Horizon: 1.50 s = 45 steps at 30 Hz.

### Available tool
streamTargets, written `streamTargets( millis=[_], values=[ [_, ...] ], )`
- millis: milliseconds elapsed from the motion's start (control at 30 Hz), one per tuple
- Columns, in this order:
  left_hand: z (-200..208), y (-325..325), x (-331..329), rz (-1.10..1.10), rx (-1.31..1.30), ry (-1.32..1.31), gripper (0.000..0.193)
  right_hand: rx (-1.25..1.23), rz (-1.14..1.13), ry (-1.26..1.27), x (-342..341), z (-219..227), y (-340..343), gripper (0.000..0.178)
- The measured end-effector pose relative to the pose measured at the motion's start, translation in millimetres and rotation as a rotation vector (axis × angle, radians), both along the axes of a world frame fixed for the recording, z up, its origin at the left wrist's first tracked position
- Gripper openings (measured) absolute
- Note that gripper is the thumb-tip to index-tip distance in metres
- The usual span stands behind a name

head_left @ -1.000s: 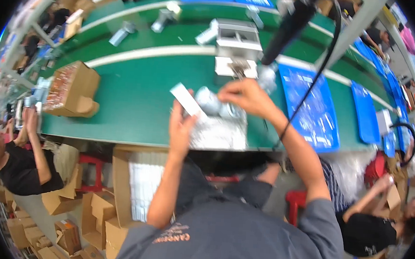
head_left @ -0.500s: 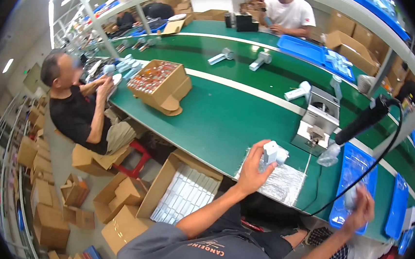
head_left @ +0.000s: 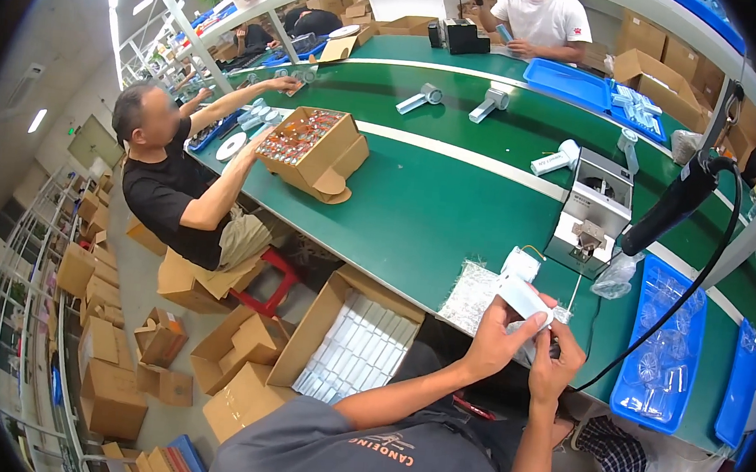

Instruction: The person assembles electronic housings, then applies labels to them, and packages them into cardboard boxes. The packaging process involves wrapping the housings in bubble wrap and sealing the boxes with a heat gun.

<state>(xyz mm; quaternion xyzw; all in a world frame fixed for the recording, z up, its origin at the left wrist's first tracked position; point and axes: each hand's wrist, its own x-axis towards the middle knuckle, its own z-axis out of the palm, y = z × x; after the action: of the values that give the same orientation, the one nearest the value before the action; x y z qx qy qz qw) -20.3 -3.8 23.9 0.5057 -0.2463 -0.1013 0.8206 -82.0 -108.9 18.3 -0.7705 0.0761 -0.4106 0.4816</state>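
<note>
Machine: the silver machine (head_left: 591,208) stands on the green table (head_left: 414,230); places below are told from it.
Left hand: the left hand (head_left: 492,347), nearer the wearer than the machine and left of it, grasps a pale blue case (head_left: 526,301) between thumb and fingers.
Right hand: the right hand (head_left: 557,364) has its fingers bent together at the case's lower right end; whether it grips the case I cannot tell.
Pale blue case: held tilted, on the wearer's side of the machine.
White part: a white part (head_left: 521,263) with a thin wire shows between case and machine; whether it joins the case is unclear.
Mat: a silvery mat (head_left: 469,298), left of the machine on its near side, partly hidden by the hands.
Fans: 4 pale blue fans (head_left: 491,106) lie beyond or beside the machine.
Right of machine: a clear bag (head_left: 616,277) just beside it, then a blue tray (head_left: 647,395) of clear round covers.
In the way: a black tool (head_left: 678,206) hangs just right of the machine; its cable (head_left: 691,294) crosses in front of the tray.
Left of machine: a cardboard box (head_left: 341,158) of small red parts, well apart; beyond that box, 1 co-worker (head_left: 178,180) in black reaches over the table.
</note>
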Motion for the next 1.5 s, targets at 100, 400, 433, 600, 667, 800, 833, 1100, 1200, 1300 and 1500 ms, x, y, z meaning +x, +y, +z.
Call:
streamTargets(
  millis=[100, 400, 433, 600, 667, 800, 833, 1100, 1200, 1300, 1500],
  values=[
    [2.5, -2.5, -0.7, -0.008, -0.021, 0.044, 0.029, 0.003, 0.042, 0.022, -0.6, 5.7, -3.8, 0.012],
    [8.4, -6.4, -11.2, 0.045, 0.074, -0.016, 0.024, 0.035, 0.094, 0.088, -5.6, 23.3, -6.2, 0.013],
    [10.3, -5.9, -12.1, 0.047, 0.137, -0.025, 0.024, 0.027, 0.08, 0.093, -5.1, 24.5, -5.1, 0.012],
    [6.9, -2.7, -7.6, 0.121, 0.338, -0.183, 0.029, -0.053, 0.076, 0.088, -3.0, 8.9, -13.9, 0.01],
    [7.6, -2.4, -7.1, 0.134, 0.379, -0.218, 0.03, -0.053, 0.056, 0.061, 0.3, 4.2, -16.5, 0.01],
    [7.2, -3.3, -5.3, 0.147, 0.378, -0.222, 0.032, -0.025, 0.044, 0.039, -0.2, 1.5, -20.0, 0.009],
    [6.3, -2.1, -4.9, 0.11, 0.389, -0.17, 0.032, -0.048, 0.055, 0.067, -1.4, 2.7, -19.7, 0.01],
    [-12.9, -8.8, -15.4, 0.081, 0.375, -0.114, 0.029, 0.044, 0.039, 0.077, -14.1, -15.9, -21.2, 0.011],
    [-10.6, -10.7, -10.4, 0.011, 0.367, -0.139, 0.029, 0.005, -0.032, 0.064, -9.5, -17.1, -26.2, 0.011],
    [-11.8, -12.0, -10.6, 0.034, 0.44, -0.198, 0.029, -0.016, -0.031, 0.053, -8.4, -15.5, -25.5, 0.011],
    [-13.6, -15.4, -13.5, 0.055, 0.331, -0.176, 0.023, -0.045, 0.022, 0.019, -13.6, -17.0, -26.9, 0.006]
  ],
)
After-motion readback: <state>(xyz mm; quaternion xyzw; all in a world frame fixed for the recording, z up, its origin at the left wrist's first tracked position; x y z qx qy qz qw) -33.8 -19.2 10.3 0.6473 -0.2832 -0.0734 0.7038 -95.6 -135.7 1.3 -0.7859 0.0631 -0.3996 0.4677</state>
